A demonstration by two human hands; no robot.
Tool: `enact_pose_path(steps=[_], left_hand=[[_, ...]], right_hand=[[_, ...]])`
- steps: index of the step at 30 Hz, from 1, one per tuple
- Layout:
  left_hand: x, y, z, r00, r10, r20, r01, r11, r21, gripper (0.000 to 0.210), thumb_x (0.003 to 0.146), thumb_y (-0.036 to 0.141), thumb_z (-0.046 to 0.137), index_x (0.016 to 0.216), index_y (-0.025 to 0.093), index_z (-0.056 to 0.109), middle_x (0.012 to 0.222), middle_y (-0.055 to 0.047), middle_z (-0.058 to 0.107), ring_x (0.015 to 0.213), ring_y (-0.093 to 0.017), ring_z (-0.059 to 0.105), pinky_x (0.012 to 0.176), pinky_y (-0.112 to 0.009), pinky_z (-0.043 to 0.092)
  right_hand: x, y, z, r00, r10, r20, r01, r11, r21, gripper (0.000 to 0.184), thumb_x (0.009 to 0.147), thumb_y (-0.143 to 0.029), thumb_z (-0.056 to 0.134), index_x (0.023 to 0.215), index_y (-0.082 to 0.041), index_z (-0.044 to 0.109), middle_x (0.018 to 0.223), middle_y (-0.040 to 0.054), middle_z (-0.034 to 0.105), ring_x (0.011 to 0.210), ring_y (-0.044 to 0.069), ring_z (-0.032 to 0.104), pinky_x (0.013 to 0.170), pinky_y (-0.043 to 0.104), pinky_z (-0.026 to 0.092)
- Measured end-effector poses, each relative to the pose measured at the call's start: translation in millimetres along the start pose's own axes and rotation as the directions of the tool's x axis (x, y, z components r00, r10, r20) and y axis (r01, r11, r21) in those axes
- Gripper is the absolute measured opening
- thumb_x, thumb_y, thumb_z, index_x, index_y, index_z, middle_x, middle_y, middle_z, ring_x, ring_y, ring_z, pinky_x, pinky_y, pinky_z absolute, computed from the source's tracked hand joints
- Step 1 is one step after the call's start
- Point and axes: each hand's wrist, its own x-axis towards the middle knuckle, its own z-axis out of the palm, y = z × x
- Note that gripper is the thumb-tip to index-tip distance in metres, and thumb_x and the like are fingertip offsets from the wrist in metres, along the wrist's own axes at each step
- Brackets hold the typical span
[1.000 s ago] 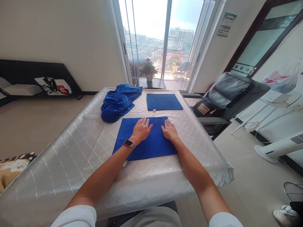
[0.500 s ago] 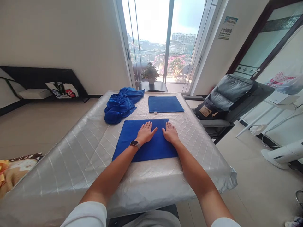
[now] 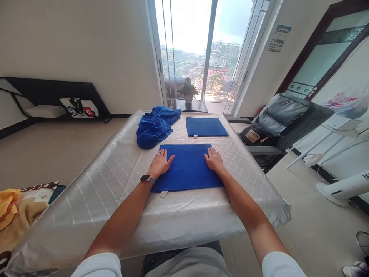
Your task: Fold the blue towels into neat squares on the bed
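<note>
A blue cloth [image 3: 188,169] lies flat as a neat rectangle in front of me, with a small white label [image 3: 163,194] at its near edge. My left hand [image 3: 160,163] rests flat on its left edge, fingers stretched forward and thumb out over the fabric. On the right edge lies my right hand [image 3: 213,159], also flat with the fingers spread a little. Beyond them is a second flat blue cloth [image 3: 206,127], smaller to the eye, with a label at its near left. A crumpled blue cloth [image 3: 157,126] is heaped at the far left.
A silvery quilted cover [image 3: 109,184] drapes over the table. To the right stands a grey armchair [image 3: 284,119] with a dark bag [image 3: 253,135] on it. A potted plant [image 3: 188,91] sits on a chair by the glass door. Patterned fabric [image 3: 29,207] shows at lower left.
My left hand has slid left, from the middle of the near cloth to its left edge. The right hand stays on the right side. The near label has come into view.
</note>
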Motion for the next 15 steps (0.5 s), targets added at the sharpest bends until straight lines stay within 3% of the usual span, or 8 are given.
enact_pose_path(steps=[6, 8, 11, 15], left_hand=[[-1, 0, -3.1, 1.000, 0.024, 0.011, -0.024, 0.999, -0.021, 0.088, 0.102, 0.064, 0.013, 0.156, -0.004, 0.030, 0.164, -0.026, 0.025, 0.155, -0.031, 0.022, 0.124, -0.045, 0.024], [-1, 1, -2.8, 1.000, 0.022, 0.010, -0.022, 1.000, -0.020, 0.089, 0.102, 0.064, 0.014, 0.155, -0.006, 0.030, 0.164, -0.026, 0.026, 0.155, -0.032, 0.023, 0.124, -0.045, 0.023], [-2, 1, -2.3, 1.000, -0.020, -0.021, 0.020, 1.000, -0.015, 0.090, 0.101, 0.064, 0.014, 0.155, -0.006, 0.030, 0.164, -0.027, 0.028, 0.154, -0.033, 0.025, 0.124, -0.045, 0.023], [-6, -1, -7.2, 0.993, -0.068, -0.094, 0.068, 0.998, -0.002, 0.089, 0.101, 0.064, 0.014, 0.155, -0.004, 0.033, 0.162, -0.028, 0.032, 0.153, -0.033, 0.029, 0.123, -0.046, 0.025]], right_hand=[[-27, -4, -14, 0.973, -0.157, -0.167, 0.139, 0.984, -0.115, 0.060, 0.105, -0.033, 0.026, 0.159, -0.008, 0.034, 0.166, 0.0108, 0.030, 0.157, 0.021, 0.017, 0.127, 0.043, 0.003], [-40, -1, -14, 0.981, -0.143, -0.130, 0.131, 0.987, -0.096, 0.061, 0.106, -0.038, 0.024, 0.159, -0.009, 0.032, 0.167, 0.0108, 0.028, 0.157, 0.022, 0.017, 0.127, 0.042, 0.007], [-56, 6, -9, 0.996, -0.085, 0.014, 0.085, 0.996, -0.035, 0.069, 0.107, -0.049, 0.021, 0.162, -0.007, 0.024, 0.169, 0.0111, 0.022, 0.157, 0.021, 0.016, 0.126, 0.039, 0.014], [-65, 12, -4, 0.990, -0.103, 0.092, 0.103, 0.995, 0.005, 0.075, 0.106, -0.055, 0.021, 0.163, -0.006, 0.017, 0.170, 0.0113, 0.015, 0.158, 0.019, 0.010, 0.127, 0.036, 0.009]])
